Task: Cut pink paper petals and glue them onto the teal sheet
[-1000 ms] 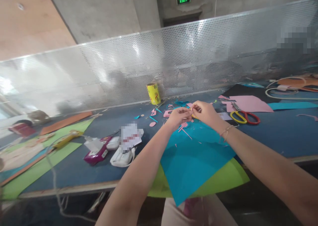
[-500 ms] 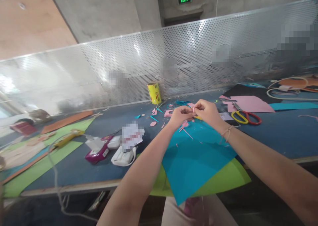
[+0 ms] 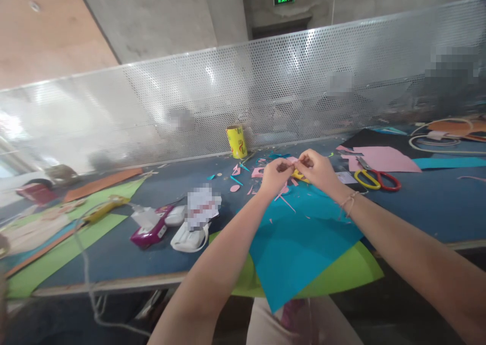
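Note:
My left hand (image 3: 277, 174) and my right hand (image 3: 313, 167) meet fingertip to fingertip over the far corner of a blue sheet (image 3: 299, 233). Both are closed in a pinch on a small pink piece, which the fingers now mostly cover. Just under my right hand shows a yellow item (image 3: 301, 176), its kind partly hidden. Pink offcuts (image 3: 281, 190) lie scattered around and below the fingers. Left of them are small stacked pink pieces (image 3: 258, 172) and a pink disc (image 3: 235, 188). A green sheet (image 3: 341, 274) sticks out beneath the blue one, over the table's front edge.
Scissors (image 3: 375, 178) with yellow and red handles touch a pink sheet (image 3: 391, 159) on the right. A yellow cylinder (image 3: 237, 142) stands before the perforated metal screen (image 3: 212, 102). At left are a purple power strip (image 3: 150, 233), white chargers (image 3: 188, 238), a yellow-handled corded tool (image 3: 102, 211) and coloured sheets.
My hands have shifted slightly at the same spot. The pink piece between the fingertips shows less, and more of the yellow item below is visible.

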Motion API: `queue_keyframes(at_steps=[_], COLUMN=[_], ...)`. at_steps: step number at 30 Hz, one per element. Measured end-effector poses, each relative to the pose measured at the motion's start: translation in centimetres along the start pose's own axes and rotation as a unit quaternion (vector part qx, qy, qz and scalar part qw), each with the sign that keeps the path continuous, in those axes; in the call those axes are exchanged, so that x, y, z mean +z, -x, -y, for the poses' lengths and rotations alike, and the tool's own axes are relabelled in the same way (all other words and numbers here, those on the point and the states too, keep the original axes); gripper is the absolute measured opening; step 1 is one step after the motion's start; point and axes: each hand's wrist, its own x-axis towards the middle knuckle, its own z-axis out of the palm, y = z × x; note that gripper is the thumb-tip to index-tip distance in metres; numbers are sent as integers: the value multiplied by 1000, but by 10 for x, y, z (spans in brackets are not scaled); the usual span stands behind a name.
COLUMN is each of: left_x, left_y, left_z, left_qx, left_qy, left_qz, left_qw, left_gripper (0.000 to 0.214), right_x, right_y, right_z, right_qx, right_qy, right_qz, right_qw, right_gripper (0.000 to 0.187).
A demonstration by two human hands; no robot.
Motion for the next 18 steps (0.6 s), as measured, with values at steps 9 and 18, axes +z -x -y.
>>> queue_keyframes(at_steps=[9,18], left_x=[-4,-3], left_y=[-3,-7], left_z=[7,12], left_qx=[6,-11], left_qy=[-6,2], left_qz=[-26,-40], left_qw=[1000,999], left_gripper=[8,7], right_x=[3,0], right_y=[-2,-2], right_z=[0,1], right_qx=[78,80], right_qy=[-48,-57], right_qz=[132,136], right_qw=[987,986], right_gripper=[22,20])
